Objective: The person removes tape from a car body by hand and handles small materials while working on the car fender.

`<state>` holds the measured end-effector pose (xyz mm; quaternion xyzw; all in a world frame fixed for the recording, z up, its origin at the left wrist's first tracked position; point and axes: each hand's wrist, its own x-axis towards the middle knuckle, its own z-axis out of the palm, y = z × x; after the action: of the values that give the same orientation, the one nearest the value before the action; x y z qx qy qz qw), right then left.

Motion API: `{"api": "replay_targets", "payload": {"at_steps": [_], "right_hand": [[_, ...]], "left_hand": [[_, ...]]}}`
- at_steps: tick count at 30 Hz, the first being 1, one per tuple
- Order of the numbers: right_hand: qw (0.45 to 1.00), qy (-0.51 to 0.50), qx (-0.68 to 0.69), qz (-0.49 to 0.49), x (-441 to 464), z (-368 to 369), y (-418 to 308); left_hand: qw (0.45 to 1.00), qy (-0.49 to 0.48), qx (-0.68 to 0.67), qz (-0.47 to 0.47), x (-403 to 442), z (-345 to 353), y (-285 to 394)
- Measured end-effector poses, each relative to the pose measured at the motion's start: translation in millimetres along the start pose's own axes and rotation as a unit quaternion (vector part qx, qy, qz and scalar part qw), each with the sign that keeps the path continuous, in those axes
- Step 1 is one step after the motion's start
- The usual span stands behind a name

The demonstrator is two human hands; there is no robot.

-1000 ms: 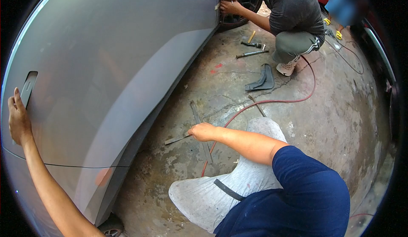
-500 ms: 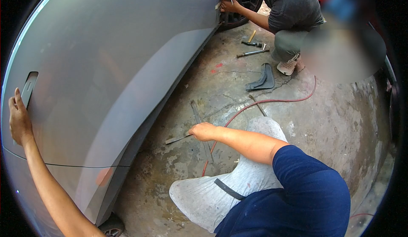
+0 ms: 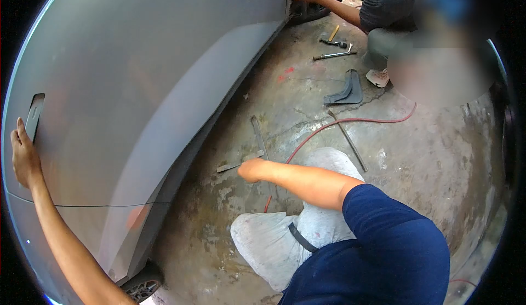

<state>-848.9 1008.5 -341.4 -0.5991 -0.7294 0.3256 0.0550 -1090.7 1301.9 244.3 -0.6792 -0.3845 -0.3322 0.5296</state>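
Note:
A large grey car door panel fills the left. My left hand lies flat against it, fingers stretched out, just below the recessed door handle. My right hand has its fingers curled in above the concrete floor, beside two flat metal bars that cross each other. One bar points toward the car and the other runs away from me. The hand's underside is hidden, so anything inside it does not show.
Ahead, a person in a dark shirt crouches with both hands by the car wheel. On the floor lie a yellow-handled hammer, a ratchet-like tool, a black angled plastic piece, a red hose and a metal rod.
My right hand has drawn back from the crossed bars, uncovering more of the one toward the car. The view has shifted and shows more of the metal rod. My left hand stays on the door.

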Motion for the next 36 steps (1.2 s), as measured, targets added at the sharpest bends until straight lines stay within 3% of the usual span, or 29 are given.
{"api": "replay_targets", "payload": {"at_steps": [2,7,11,17,20,24,29,31,36], "right_hand": [[0.998,0.038,0.046,-0.036,9.2,5.3,-14.4],[0.995,0.023,0.05,-0.08,25.1,22.5,5.0],[0.996,0.051,0.071,0.011,25.9,19.5,43.4],[0.987,0.109,0.114,-0.031,7.4,-12.0,53.2],[0.984,0.089,0.153,0.003,-3.8,-33.8,59.9],[0.968,0.148,0.203,0.026,-5.7,-45.9,78.2],[0.963,0.165,0.207,0.053,-19.2,-44.7,120.1],[0.963,0.167,0.196,0.081,-15.4,-39.4,134.6],[0.948,0.222,0.226,0.037,-15.1,-35.3,142.2]], "left_hand": [[0.999,-0.009,-0.004,0.031,2.5,4.8,-11.2],[0.996,-0.062,-0.054,0.022,-4.8,3.4,-19.8],[0.997,-0.057,-0.054,0.028,-6.3,-3.6,-14.1],[0.996,-0.07,-0.052,0.027,-5.6,-9.7,-12.8],[0.995,-0.08,-0.054,0.034,-2.3,-4.0,-15.5],[0.994,-0.083,-0.061,0.046,1.0,8.3,-18.8],[0.998,-0.057,-0.021,0.006,-6.5,-68.0,80.7],[0.998,-0.049,-0.033,-0.004,-5.5,-62.8,76.7],[0.998,-0.024,-0.059,-0.011,-6.0,-54.9,71.1]]}}
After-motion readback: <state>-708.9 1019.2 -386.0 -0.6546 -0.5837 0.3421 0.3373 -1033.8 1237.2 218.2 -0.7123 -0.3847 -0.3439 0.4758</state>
